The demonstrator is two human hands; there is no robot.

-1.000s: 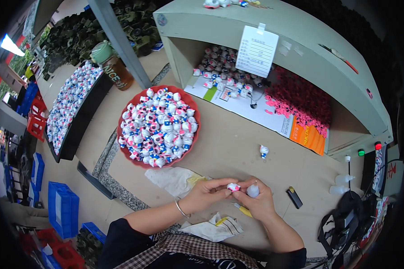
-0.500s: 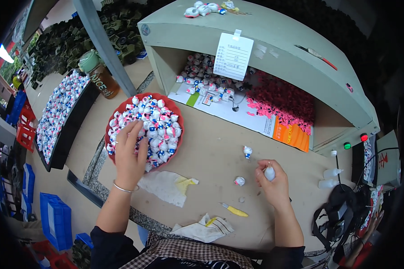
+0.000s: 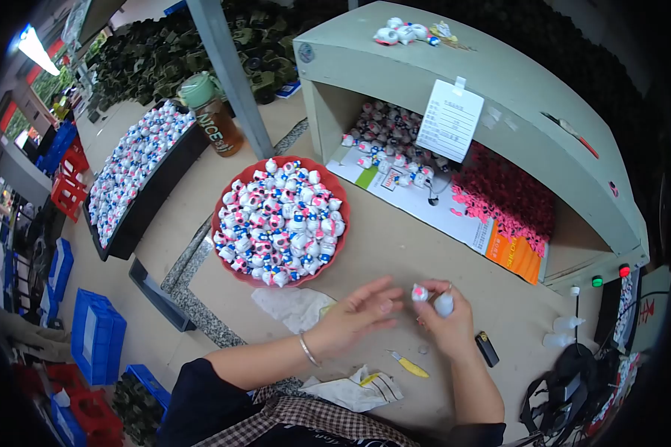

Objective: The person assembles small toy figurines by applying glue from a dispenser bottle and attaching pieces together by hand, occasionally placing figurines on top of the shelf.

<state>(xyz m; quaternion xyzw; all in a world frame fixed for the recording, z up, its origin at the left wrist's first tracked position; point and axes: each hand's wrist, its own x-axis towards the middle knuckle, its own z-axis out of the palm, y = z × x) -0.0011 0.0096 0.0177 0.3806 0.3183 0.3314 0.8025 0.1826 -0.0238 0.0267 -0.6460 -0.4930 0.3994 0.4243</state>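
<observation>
My left hand (image 3: 358,316) is over the table with its fingers stretched apart, a little blurred, and nothing shows in it. Close to its right, my right hand (image 3: 449,328) is closed around a small white squeeze bottle (image 3: 444,304). At that hand's thumb and fingertips is a small white and pink figurine piece (image 3: 420,293); whether it is a head alone or a whole figurine I cannot tell. Left of the hands stands a red scalloped bowl (image 3: 221,249) heaped with white, blue and pink figurines (image 3: 283,220).
A yellow craft knife (image 3: 410,363) and stained cloths (image 3: 358,389) lie near me. Behind is a grey-green booth (image 3: 455,56) with more figurines and pink pieces (image 3: 507,197). A black tray of figurines (image 3: 138,171) and a drink bottle (image 3: 215,123) stand left; white bottles (image 3: 563,331) stand right.
My left hand has moved from the bowl rightward to beside my right hand. A figurine piece is now at my right fingertips. The two loose pieces on the table no longer show there. The view has shifted.
</observation>
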